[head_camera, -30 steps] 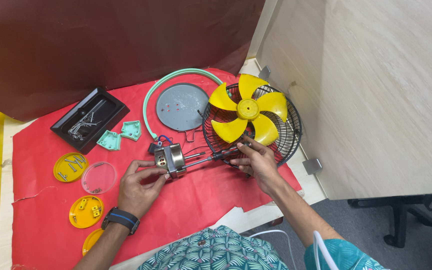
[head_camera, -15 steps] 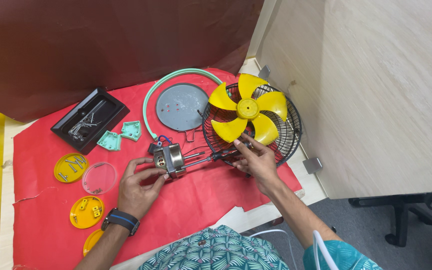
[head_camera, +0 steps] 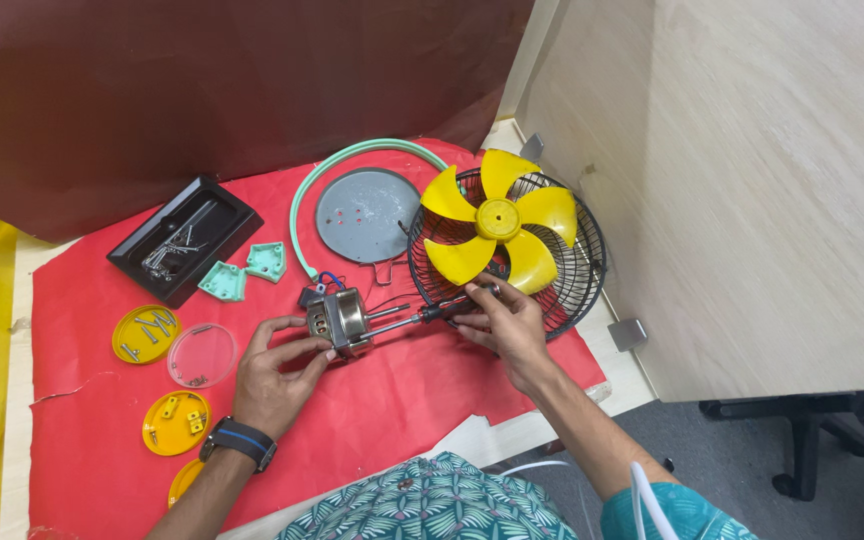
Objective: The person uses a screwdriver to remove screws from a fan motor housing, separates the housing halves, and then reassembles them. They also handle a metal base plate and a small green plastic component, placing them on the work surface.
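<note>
On the red sheet (head_camera: 432, 400), near its middle and toward our body, we hold a small motor (head_camera: 340, 320) with our left hand (head_camera: 277, 370), fingers curled around its near and left sides so the metal can is gripped and steadied just above the sheet. Our right hand (head_camera: 507, 325) is closed around the dark handle of a screwdriver (head_camera: 432, 313), whose shank runs leftward to meet the motor's right face. The tool's long axis lies nearly level across the sheet, from right hand to motor, tipped slightly up toward the right; the motor sits to the left of the right hand, and the left hand is the one already on it. Red and blue wires show at the motor's top left. Just behind the right hand, toward the sheet's far right corner, lies a black wire guard (head_camera: 572, 290) with a yellow blade (head_camera: 499, 222) resting on it; the hand's fingers overlap the guard's near rim. Beside the guard to the left lie a grey disc (head_camera: 367, 215) and a green ring (head_camera: 352, 160) curving round it. Along the left edge we see a black tray (head_camera: 132, 255) of screws, two green brackets (head_camera: 247, 272), yellow lids (head_camera: 145, 333) and a clear lid (head_camera: 202, 355). A watch (head_camera: 237, 440) is on our left wrist.
</note>
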